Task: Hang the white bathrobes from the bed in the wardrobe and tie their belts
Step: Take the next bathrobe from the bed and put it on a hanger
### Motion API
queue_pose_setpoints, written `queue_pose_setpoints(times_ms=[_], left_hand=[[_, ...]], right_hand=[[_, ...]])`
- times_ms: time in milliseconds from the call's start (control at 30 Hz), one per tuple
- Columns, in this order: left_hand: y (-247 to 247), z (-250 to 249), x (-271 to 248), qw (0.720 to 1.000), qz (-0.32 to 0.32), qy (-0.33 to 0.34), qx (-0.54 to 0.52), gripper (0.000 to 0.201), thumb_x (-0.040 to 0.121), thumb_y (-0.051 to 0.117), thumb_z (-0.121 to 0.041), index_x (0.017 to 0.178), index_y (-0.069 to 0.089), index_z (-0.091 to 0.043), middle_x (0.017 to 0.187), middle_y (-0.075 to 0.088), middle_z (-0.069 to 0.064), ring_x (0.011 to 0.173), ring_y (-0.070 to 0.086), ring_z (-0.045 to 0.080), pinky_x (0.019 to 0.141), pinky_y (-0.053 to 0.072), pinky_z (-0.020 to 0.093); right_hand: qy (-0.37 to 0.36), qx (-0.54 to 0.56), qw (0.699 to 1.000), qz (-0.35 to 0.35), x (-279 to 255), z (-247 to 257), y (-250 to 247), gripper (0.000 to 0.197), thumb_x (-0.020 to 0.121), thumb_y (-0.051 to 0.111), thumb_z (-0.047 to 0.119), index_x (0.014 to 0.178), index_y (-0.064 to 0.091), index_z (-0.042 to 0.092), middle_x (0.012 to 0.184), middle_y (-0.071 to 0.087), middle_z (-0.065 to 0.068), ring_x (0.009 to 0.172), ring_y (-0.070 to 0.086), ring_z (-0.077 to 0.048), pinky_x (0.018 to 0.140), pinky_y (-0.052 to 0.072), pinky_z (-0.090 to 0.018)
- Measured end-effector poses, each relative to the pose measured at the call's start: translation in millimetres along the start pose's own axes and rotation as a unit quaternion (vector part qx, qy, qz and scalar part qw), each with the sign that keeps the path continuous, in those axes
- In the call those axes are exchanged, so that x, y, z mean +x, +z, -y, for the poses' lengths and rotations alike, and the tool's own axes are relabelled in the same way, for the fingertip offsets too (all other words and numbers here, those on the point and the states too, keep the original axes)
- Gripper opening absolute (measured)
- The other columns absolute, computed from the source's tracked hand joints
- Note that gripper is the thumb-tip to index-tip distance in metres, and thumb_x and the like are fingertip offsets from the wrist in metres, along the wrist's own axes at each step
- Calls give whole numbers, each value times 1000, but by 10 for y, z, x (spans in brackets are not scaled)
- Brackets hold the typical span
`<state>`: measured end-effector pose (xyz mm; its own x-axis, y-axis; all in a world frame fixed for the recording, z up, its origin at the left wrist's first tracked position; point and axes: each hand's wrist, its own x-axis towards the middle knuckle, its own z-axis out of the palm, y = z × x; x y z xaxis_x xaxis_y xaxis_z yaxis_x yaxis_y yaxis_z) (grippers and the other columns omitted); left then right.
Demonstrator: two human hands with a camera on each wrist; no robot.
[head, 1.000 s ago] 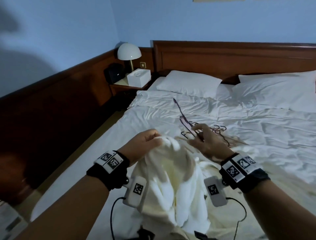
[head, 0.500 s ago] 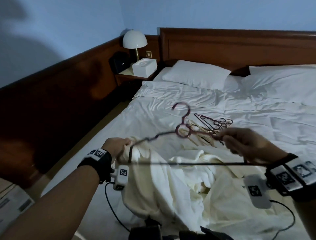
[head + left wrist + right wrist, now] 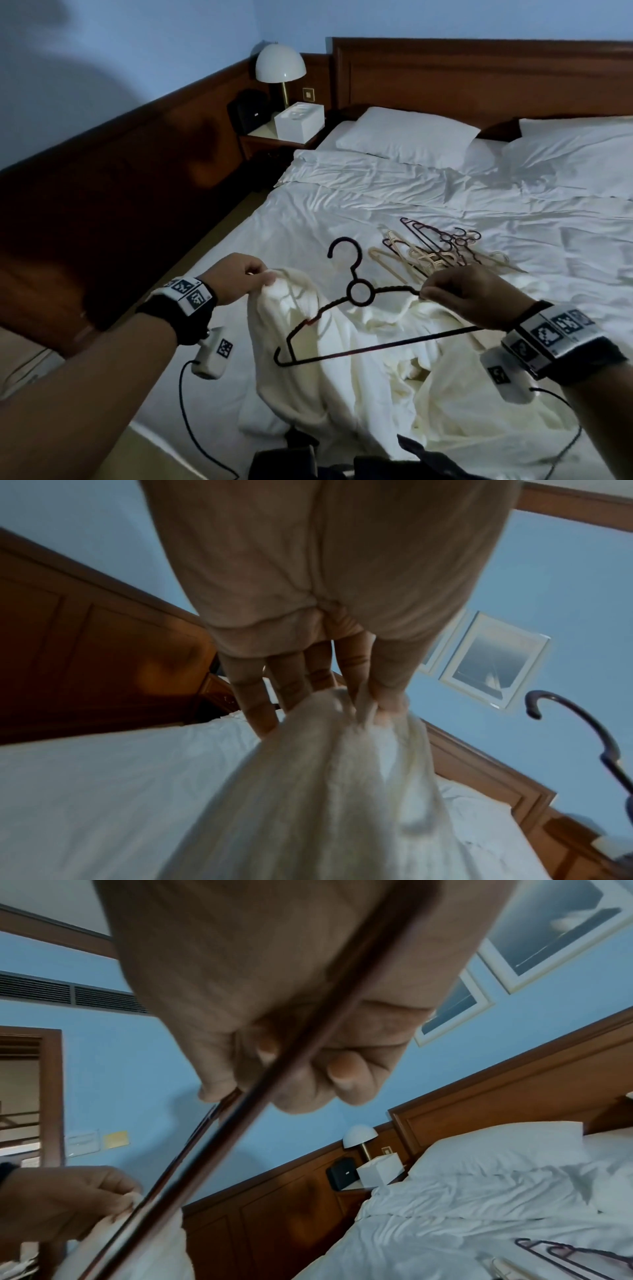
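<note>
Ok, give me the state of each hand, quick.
Left hand: closed, pinching the bathrobe near its top edge.
Right hand: closed, pinching the dark hanger by its shoulder.

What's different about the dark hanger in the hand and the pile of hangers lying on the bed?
The dark hanger is held up in the air, pinched by the right hand above the white bathrobe; the pile of hangers lies flat on the bed, untouched. The held one is single; the pile is several tangled together. The held one is all dark; the pile mixes dark and pale ones. Both have curved hooks.
</note>
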<state>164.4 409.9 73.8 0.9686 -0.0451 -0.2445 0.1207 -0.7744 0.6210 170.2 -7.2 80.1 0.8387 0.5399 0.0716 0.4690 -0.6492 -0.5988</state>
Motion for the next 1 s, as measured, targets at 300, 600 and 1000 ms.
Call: queue_pose_setpoints(times_ms=[300, 600, 1000], left_hand=[[636, -390, 82, 954, -118, -98, -258, 28, 87, 66, -42, 74, 78, -20, 73, 71, 7, 72, 63, 23, 76, 56, 37], [749, -488, -16, 863, -22, -118, -491, 21, 99, 50, -6, 106, 67, 3, 99, 71, 16, 84, 67, 20, 67, 56, 25], [761, -711, -66, 951, -27, 5, -307, 7, 80, 78, -7, 87, 75, -5, 87, 76, 4, 83, 70, 14, 80, 56, 24]], right_hand=[[27, -21, 999, 24, 32, 112, 796, 21, 97, 52, 38, 88, 68, 29, 65, 60, 14, 63, 56, 1, 59, 39, -13], [41, 51, 997, 40, -6, -3, 1104, 19, 99, 48, 29, 85, 60, 30, 66, 55, 27, 59, 49, -3, 59, 36, -15], [77, 41, 993, 82, 12, 132, 1217, 23, 102, 42, 25, 95, 64, 23, 60, 53, 18, 57, 50, 2, 57, 35, -11]])
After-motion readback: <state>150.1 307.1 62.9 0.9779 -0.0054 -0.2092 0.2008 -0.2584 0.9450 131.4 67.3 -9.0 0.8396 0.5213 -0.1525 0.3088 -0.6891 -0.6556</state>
